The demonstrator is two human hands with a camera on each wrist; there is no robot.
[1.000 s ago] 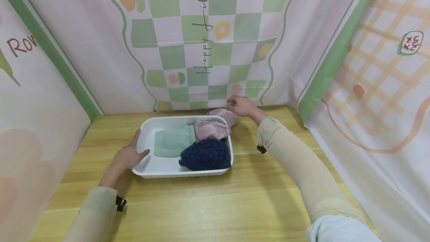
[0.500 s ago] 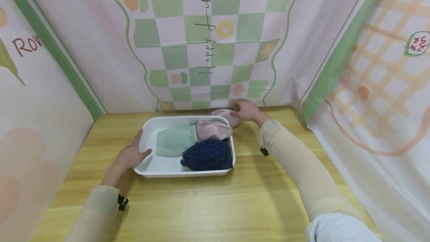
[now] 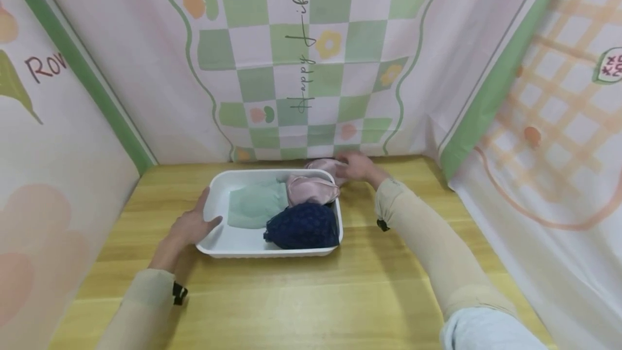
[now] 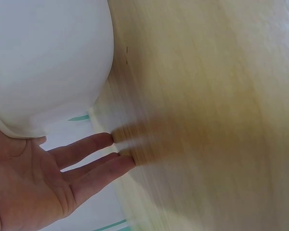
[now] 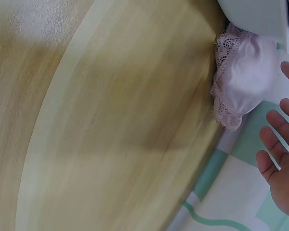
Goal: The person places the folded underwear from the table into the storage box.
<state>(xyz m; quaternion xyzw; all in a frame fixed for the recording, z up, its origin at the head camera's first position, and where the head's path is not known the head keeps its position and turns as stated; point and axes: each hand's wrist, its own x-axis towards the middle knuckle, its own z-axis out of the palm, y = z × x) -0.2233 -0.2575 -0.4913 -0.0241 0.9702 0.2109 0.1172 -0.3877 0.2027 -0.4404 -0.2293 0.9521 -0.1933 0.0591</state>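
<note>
In the head view a white tray (image 3: 228, 253) lies on the table. My left hand (image 3: 191, 226) holds its left rim, thumb over the inside; the left wrist view shows the other fingers (image 4: 103, 173) stretched out to the table. A pink lace-trimmed bra cup (image 5: 250, 72) rests outside the tray, against its back right corner. Beside that cup is my right hand (image 3: 357, 166), its fingers (image 5: 274, 139) spread and slightly bent, with nothing between them. Inside the tray lie a pink satin cup (image 3: 311, 189), a mint-green cloth piece (image 3: 255, 204) and a navy patterned cloth piece (image 3: 303, 226).
Behind the wooden table (image 3: 291, 307) hangs a checkered curtain (image 3: 286, 85), close to the tray's back side. More printed curtains (image 3: 534, 177) enclose the left and right sides.
My right hand has come down from above the pink cup behind the tray to beside it, and its fingers have loosened. The left hand stays at the tray rim.
</note>
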